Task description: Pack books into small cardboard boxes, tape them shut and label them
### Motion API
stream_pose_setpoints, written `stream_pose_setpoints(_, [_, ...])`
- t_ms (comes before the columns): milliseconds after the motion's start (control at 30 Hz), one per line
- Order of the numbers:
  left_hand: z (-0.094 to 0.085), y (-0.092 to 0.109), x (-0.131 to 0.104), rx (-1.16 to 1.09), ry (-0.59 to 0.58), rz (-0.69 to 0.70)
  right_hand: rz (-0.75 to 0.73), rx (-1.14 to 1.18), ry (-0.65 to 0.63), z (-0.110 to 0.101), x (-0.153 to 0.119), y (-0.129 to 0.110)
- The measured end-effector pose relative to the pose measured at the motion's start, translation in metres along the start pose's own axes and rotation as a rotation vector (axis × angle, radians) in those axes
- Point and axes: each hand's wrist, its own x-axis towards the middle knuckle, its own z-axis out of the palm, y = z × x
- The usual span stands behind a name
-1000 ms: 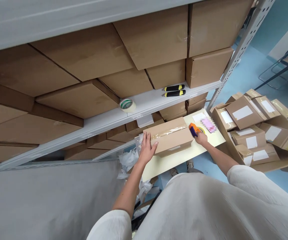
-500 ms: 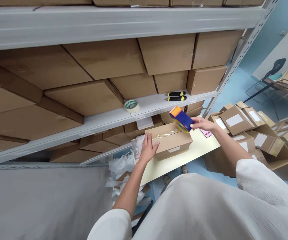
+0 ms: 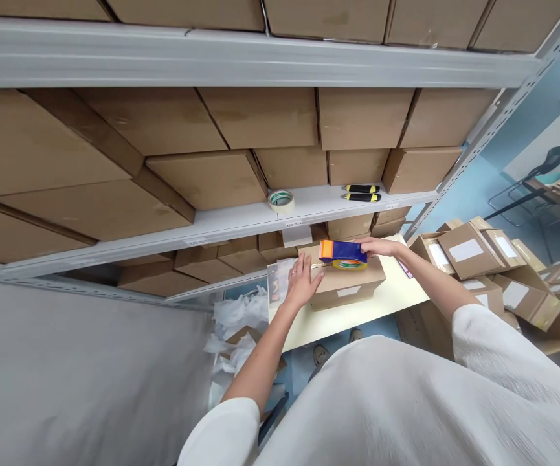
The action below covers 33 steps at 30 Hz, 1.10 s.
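Note:
A closed cardboard box (image 3: 346,289) lies on the pale yellow table (image 3: 316,327), with a white label on its near side. My left hand (image 3: 301,283) rests on the box's left end, fingers spread and pressing on its top. Held in my right hand (image 3: 379,248) is a blue and orange tape dispenser (image 3: 345,251) with a roll of tape in it. The dispenser is over the middle of the box top, its orange end pointing left toward my left hand. Clear tape shows along the top seam, partly hidden by the dispenser.
Grey shelving (image 3: 231,226) full of cardboard boxes stands in front. A tape roll (image 3: 281,201) and two yellow-black cutters (image 3: 361,193) lie on its shelf. Labelled boxes (image 3: 467,249) are piled at right. White plastic wrapping (image 3: 243,317) lies at lower left. A phone (image 3: 406,270) is partly hidden by my right arm.
My right hand has moved the tape dispenser left along the box top and levelled it. My left hand stays on the box's left end. The camera view has shifted.

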Motion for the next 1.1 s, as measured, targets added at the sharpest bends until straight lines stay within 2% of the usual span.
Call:
stream_pose_setpoints(133, [-0.012,0.011,0.003,-0.027,0.03,-0.034,0.001,-0.001,0.037,0.002,-0.002,-0.001])
stream_pose_setpoints(233, [-0.026,0.021,0.01,-0.155,0.091,-0.069,-0.008,0.02,0.038,0.001,-0.003,0.001])
stream_pose_setpoints(300, [-0.036,0.03,0.018,-0.347,0.129,-0.101,-0.013,0.031,0.028,0.0,-0.004,0.003])
stream_pose_setpoints(400, [-0.045,0.046,0.028,-0.757,0.082,-0.227,-0.01,0.041,0.024,-0.001,-0.004,0.005])
stream_pose_setpoints(500, [-0.047,0.061,0.035,-0.951,0.059,-0.324,-0.001,0.04,0.029,-0.002,-0.004,0.006])
stream_pose_setpoints(633, [-0.049,0.076,0.037,-0.96,-0.006,-0.405,0.011,0.021,0.024,-0.002,-0.002,0.007])
stream_pose_setpoints(767, [-0.051,0.084,0.039,-0.976,-0.062,-0.426,0.002,0.011,0.012,-0.002,-0.002,0.006])
stream_pose_setpoints(1100, [-0.055,0.08,0.047,-0.951,0.022,-0.45,-0.118,-0.174,-0.059,0.001,-0.007,-0.005])
